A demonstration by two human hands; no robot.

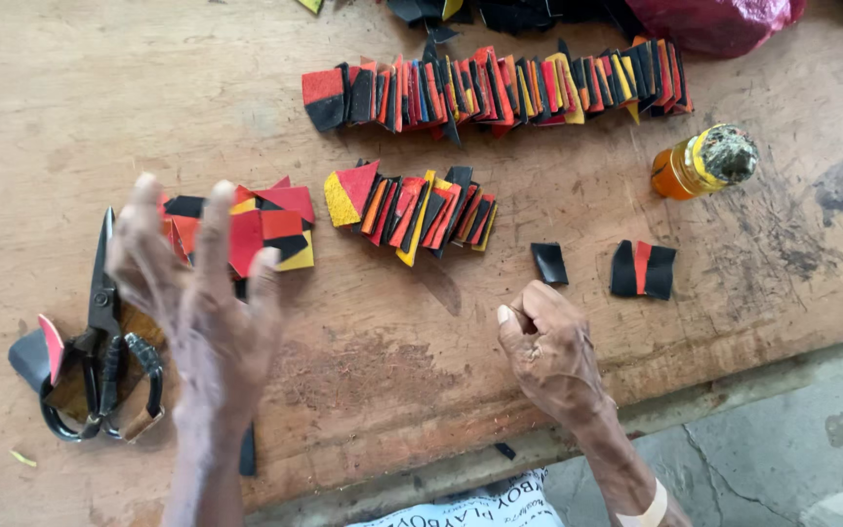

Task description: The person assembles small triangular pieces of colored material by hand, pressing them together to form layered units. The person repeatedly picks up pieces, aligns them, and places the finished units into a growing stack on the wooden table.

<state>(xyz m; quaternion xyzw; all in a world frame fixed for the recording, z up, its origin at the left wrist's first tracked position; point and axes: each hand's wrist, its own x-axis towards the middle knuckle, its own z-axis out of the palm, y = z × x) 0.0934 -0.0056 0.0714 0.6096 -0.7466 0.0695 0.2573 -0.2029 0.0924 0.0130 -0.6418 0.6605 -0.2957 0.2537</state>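
My left hand [202, 303] is raised above the wooden board [373, 381] with its fingers spread and nothing in it, over a loose heap of red, black and yellow leather pieces [270, 224]. My right hand [550, 349] rests on the board as a loose fist; whether it holds anything cannot be made out. Just beyond it lie a small black piece [549, 263] and a black-and-red piece [643, 269]. A short overlapped row of coloured pieces [412, 207] lies in the middle, and a longer row [500, 88] runs along the far side.
Black-handled scissors [101, 342] lie at the left beside a grey and red scrap [36, 353]. A small bottle of orange liquid [700, 163] stands at the right. A dark red bag [714, 21] sits at the far edge. The board's front edge drops to a concrete floor [782, 459].
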